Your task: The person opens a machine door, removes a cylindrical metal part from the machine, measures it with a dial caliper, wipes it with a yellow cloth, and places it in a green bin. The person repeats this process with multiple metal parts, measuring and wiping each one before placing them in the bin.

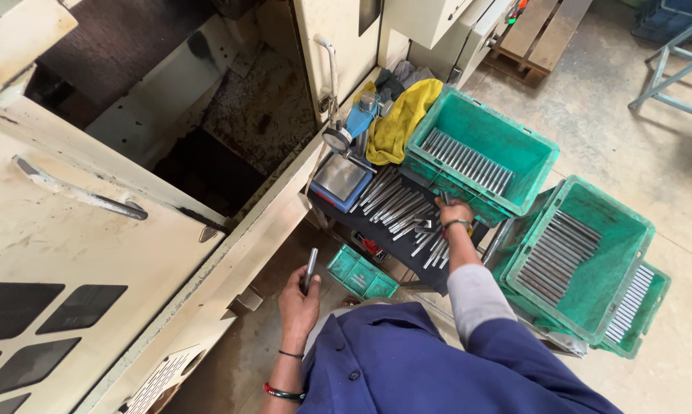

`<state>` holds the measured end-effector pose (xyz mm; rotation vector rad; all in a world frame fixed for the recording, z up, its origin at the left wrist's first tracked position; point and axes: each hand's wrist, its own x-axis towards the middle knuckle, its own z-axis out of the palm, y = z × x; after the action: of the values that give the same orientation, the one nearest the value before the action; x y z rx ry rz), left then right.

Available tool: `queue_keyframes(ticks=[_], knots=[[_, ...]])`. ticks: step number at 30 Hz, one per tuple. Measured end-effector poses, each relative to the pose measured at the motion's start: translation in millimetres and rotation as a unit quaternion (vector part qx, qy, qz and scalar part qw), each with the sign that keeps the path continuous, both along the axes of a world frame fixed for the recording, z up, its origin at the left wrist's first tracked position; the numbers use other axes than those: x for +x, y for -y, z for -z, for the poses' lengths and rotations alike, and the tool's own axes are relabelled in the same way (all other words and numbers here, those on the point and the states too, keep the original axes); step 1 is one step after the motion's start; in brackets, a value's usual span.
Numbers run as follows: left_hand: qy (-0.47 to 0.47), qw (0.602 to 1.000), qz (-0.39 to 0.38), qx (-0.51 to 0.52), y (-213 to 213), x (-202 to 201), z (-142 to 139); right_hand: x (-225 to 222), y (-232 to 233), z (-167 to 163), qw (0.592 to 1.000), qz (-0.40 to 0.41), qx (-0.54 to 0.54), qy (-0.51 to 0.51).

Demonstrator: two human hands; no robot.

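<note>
A large cream machine [93,253] with its door open fills the left of the scene. Right of it stands a dark tray table [376,230], strewn with loose metal rods [396,205]. Green crates [480,149] holding rows of more rods sit at the far right, beside a yellow cloth [398,119] and a blue gauge stand [346,172]. A small green box [361,274] lies below the table. The left hand [298,303], near the machine, is clenched around a single metal rod [311,268] held upright. The right hand [455,213] reaches far over the table, resting among the loose rods; whether it grips one cannot be told.
</note>
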<state>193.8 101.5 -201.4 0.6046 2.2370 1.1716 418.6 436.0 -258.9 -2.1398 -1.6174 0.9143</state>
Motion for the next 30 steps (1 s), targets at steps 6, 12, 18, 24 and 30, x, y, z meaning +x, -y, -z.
queue_keyframes(ticks=[6, 12, 18, 24, 30], knots=[[-0.006, 1.0, 0.002, 0.0, 1, -4, -3, 10, 18, 10, 0.833, 0.12, -0.024, -0.539], [-0.003, 1.0, 0.019, -0.004, -6, 0, -4, 10, 25, 13, 0.966, -0.245, 0.051, -0.07], [-0.013, 1.0, 0.02, 0.016, -4, 2, -3, -3, 34, -9, 0.928, -0.306, -0.037, 0.21], [-0.008, 1.0, 0.01, 0.026, 4, 3, 2, -8, 33, -15, 0.891, -0.362, -0.046, 0.268], [0.005, 0.999, 0.001, 0.051, -1, 3, 5, -44, 66, -18, 0.904, -0.419, -0.015, 0.076]])
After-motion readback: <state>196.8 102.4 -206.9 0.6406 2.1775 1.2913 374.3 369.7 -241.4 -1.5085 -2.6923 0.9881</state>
